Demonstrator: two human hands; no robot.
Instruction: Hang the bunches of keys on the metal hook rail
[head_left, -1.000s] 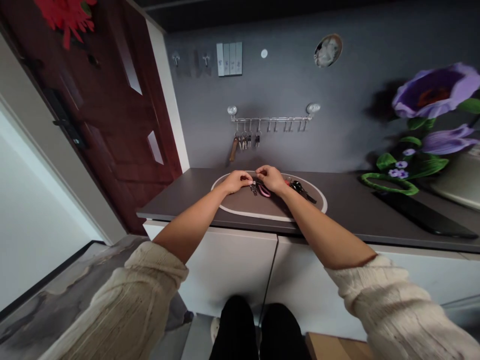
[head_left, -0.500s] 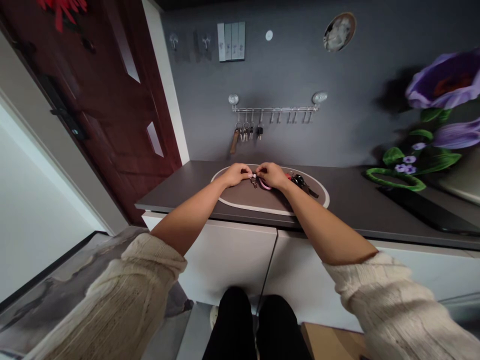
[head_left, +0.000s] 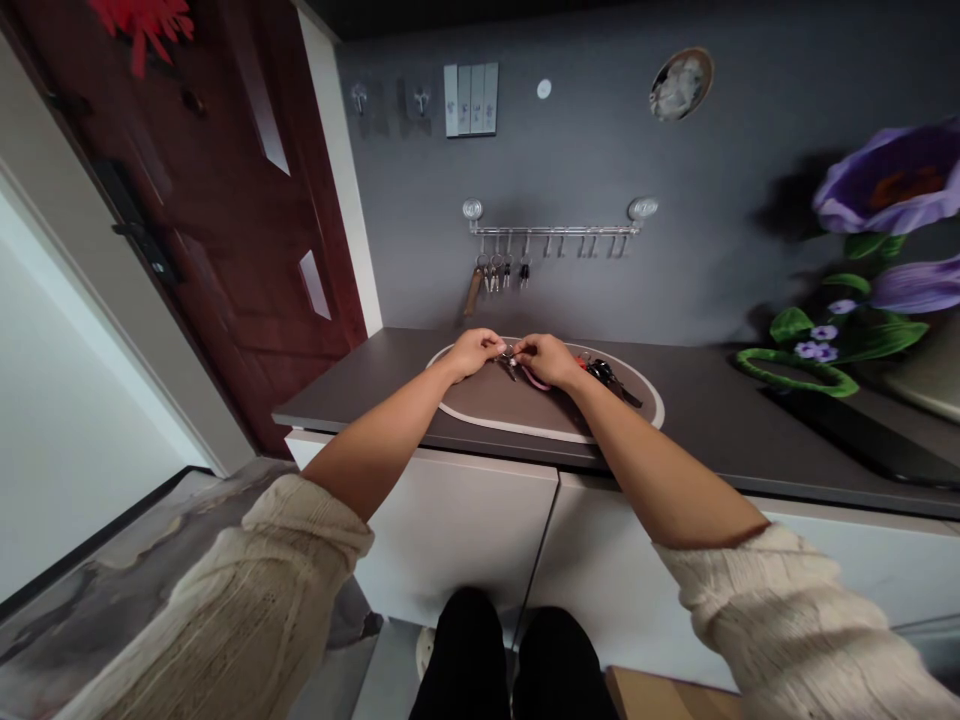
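Between my two hands, just over the oval mat (head_left: pixel 495 415), is a small bunch of keys (head_left: pixel 511 368) on a ring. My left hand (head_left: pixel 474 354) pinches it from the left with thumb and fingertips. From the right, my right hand (head_left: pixel 547 358) pinches the same bunch. A pink strap (head_left: pixel 534 380) curves out below my right hand; its far end is hidden. More keys and dark fobs (head_left: pixel 604 372), with something red among them, lie on the mat to the right of my right hand.
A clear hook rail (head_left: pixel 555 231) on the grey wall carries several key sets (head_left: pixel 491 275) on its left hooks. Purple artificial flowers (head_left: pixel 877 190) and a black flat object (head_left: pixel 840 430) are on the counter's right. A dark red door (head_left: pixel 225 200) stands left.
The camera view has tilted up slightly, so everything sits a little lower. Both hands stay together at the keys, which have turned a little between the fingers.
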